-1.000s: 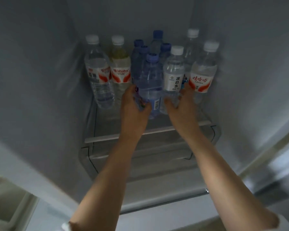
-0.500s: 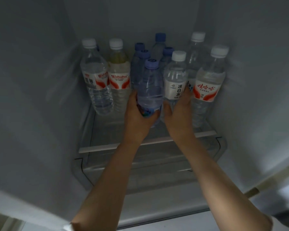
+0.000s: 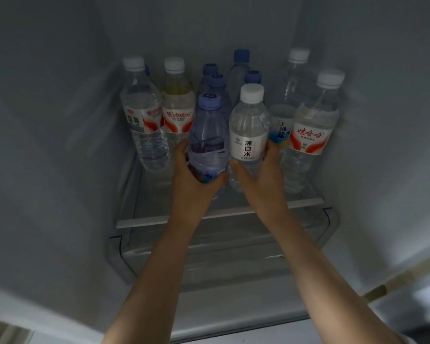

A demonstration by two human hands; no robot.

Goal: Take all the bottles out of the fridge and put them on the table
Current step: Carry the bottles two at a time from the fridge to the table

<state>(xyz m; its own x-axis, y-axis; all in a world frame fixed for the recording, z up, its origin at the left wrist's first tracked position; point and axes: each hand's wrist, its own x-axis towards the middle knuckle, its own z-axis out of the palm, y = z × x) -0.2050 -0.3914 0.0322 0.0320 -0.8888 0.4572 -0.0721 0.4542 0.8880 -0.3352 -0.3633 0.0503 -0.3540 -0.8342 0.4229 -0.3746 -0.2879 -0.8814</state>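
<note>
- Left hand (image 3: 193, 181) grips blue-capped bottle (image 3: 208, 137) low; right hand (image 3: 261, 176) grips white-capped bottle (image 3: 248, 127) at frame centre.
- Likely full: heavy, thin-walled, possibly slick; mid-body hold suits.

Just 1 camera, worn on the person's head, looks forward and down, close into the open fridge (image 3: 60, 170) over both outstretched forearms.

Two held bottles (image 3: 209, 142) in front, more bottles (image 3: 236, 70) behind, on shelf (image 3: 219, 214)
</note>
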